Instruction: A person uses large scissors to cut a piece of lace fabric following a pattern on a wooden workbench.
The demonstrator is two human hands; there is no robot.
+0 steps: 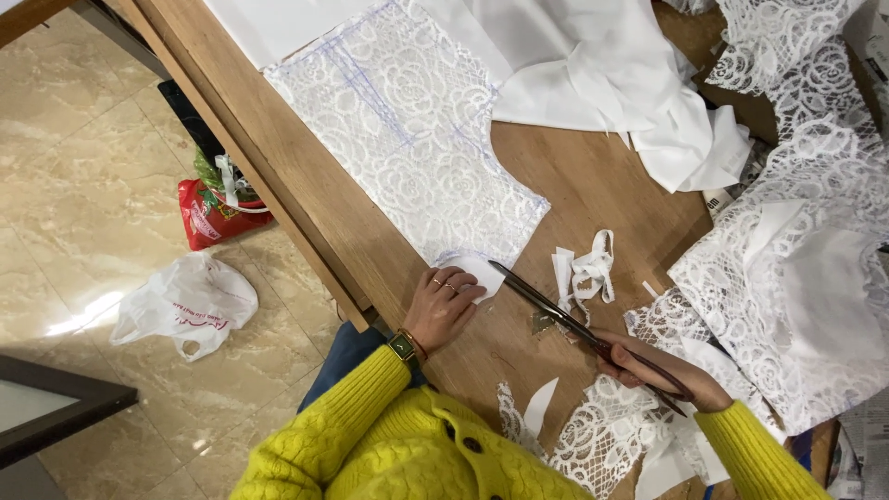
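Glossy beige marble floor [83, 139] fills the left of the view, seen from above. On it lie a crumpled white plastic bag [185, 304] and, nearer the worktop's edge, a red bag [211, 220] stuffed with green and white scraps. A dark frame [56, 412] cuts across the lower left corner.

Running diagonally from upper left to lower right is a wooden worktop [593, 185]. A large piece of white floral lace [412, 130], marked with thin blue lines, lies flat on it, with plain white fabric [593, 65] heaped beyond it.

The person wears a bright yellow knitted sweater [398, 444]. Their left hand [444, 306], with rings on the fingers and a square watch [401, 347] on the wrist, rests palm down with fingers spread flat on the lower corner of the lace, pinning a small white rounded patch there; it grips nothing.

To its right, long dark scissors [556, 310] lie low over the wood, blades nearly closed, tips pointing at the left hand's fingertips and just beside the pinned corner. The right hand [662, 370] is closed around the scissor handles.

Small white offcuts [588, 270] sit above the blades. More lace scraps [593, 435] lie near the sweater, and a big mound of white lace [796, 268] covers the right side.
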